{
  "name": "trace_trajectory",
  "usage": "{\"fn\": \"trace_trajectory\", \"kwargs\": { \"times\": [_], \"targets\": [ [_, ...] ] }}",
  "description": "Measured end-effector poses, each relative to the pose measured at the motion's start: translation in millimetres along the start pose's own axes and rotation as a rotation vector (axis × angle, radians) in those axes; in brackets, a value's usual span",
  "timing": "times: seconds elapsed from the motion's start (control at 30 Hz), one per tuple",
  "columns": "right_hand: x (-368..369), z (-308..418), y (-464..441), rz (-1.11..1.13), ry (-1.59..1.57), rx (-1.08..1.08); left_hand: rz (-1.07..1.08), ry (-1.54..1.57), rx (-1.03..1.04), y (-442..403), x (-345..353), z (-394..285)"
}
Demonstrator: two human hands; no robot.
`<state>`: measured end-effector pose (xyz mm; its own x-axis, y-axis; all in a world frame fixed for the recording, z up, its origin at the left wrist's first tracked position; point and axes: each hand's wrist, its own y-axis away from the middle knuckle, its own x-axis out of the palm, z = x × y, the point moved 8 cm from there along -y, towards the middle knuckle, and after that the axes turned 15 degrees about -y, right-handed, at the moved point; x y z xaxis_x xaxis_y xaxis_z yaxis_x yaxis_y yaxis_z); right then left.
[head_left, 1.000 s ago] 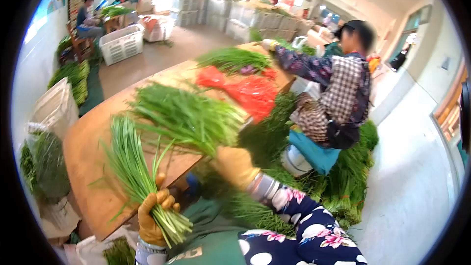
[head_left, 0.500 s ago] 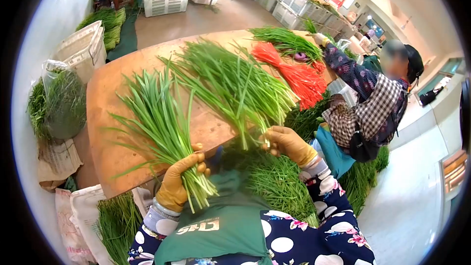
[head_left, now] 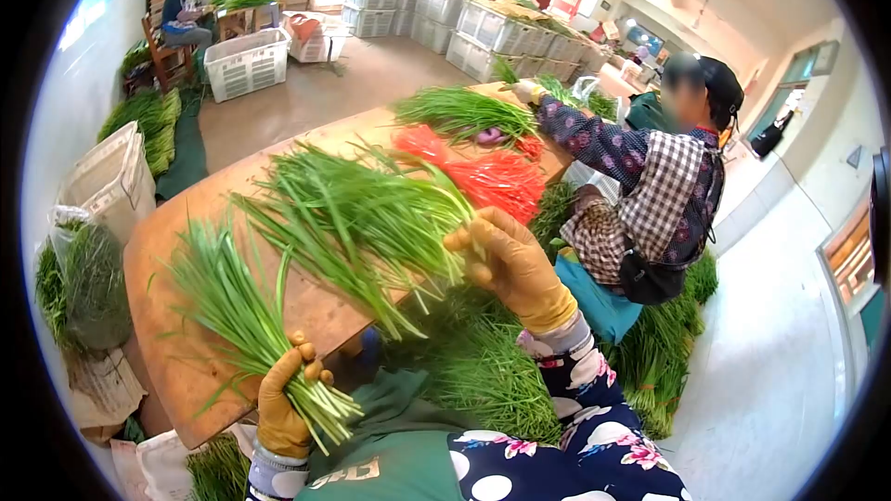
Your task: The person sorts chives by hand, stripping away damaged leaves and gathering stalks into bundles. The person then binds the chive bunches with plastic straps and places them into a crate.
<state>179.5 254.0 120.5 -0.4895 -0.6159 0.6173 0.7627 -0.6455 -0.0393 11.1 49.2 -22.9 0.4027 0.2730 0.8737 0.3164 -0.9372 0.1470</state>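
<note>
My left hand (head_left: 286,399), in a tan glove, is closed around the lower stems of a bunch of garlic chives (head_left: 237,306). The leaves fan out over the left part of the table, and the pale stem ends stick out below the fist. A larger loose pile of garlic chives (head_left: 353,213) lies on the table to the right of that bunch. At the pile's stem ends is my right hand (head_left: 506,264), also gloved, its thumb and fingers pinched on stems; how many is hidden.
Red ties (head_left: 478,172) lie on the wooden table (head_left: 172,362) beside more chives (head_left: 464,111). A co-worker (head_left: 650,167) stands at the right, one arm over the table. Heaped greens (head_left: 492,371) sit below the table edge. White crates (head_left: 246,65) stand behind.
The view has turned toward the right and up. My right hand has risen to the pile's stem ends from lower at the table edge. My left hand still grips its bunch.
</note>
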Motion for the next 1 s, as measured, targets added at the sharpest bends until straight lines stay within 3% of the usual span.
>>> {"fn": "trace_trajectory", "kwargs": {
  "times": [0.03,0.13,0.17,0.23,0.3,0.37,0.4,0.57,0.67,0.73,0.8,0.87,0.9,0.97,1.0],
  "targets": [
    [10,4,6,-0.003,-0.004,-0.007,0.003,-0.006,-0.004,0,3,3],
    [39,-8,20,0.122,0.381,-0.078,-0.039,-0.073,-0.004,6,6,7],
    [35,-37,26,0.066,0.372,0.031,-0.052,-0.163,0.008,8,8,9],
    [35,-91,41,0.161,0.596,0.100,-0.059,-0.247,-0.042,12,3,22],
    [28,-134,57,0.306,0.915,-0.069,-0.183,-0.415,-0.086,18,6,27],
    [31,-153,70,0.346,0.980,-0.072,-0.210,-0.348,-0.234,16,-18,40],
    [29,-159,70,0.336,0.925,-0.013,-0.346,-0.439,-0.233,20,-17,38],
    [7,-167,72,0.390,0.765,0.087,-0.327,-0.493,-0.247,10,-29,42],
    [-21,-158,86,0.403,0.700,0.185,-0.420,-0.441,-0.295,16,-2,35],
    [-52,-142,102,0.222,0.609,0.447,-0.435,-0.398,-0.302,18,-10,33],
    [-93,-129,115,-0.056,0.478,0.542,-0.416,-0.374,-0.311,25,-22,32],
    [-132,-138,113,-0.038,0.457,0.616,-0.378,-0.384,-0.293,25,-24,35],
    [-168,-150,114,-0.055,0.999,0.496,-0.350,-0.376,-0.278,26,-24,36],
    [-94,-120,90,0.212,1.899,-0.081,-0.351,-0.399,-0.269,17,-18,38],
    [-81,-120,84,0.086,1.300,0.082,-0.366,-0.416,-0.264,15,-19,36]
  ]
}}
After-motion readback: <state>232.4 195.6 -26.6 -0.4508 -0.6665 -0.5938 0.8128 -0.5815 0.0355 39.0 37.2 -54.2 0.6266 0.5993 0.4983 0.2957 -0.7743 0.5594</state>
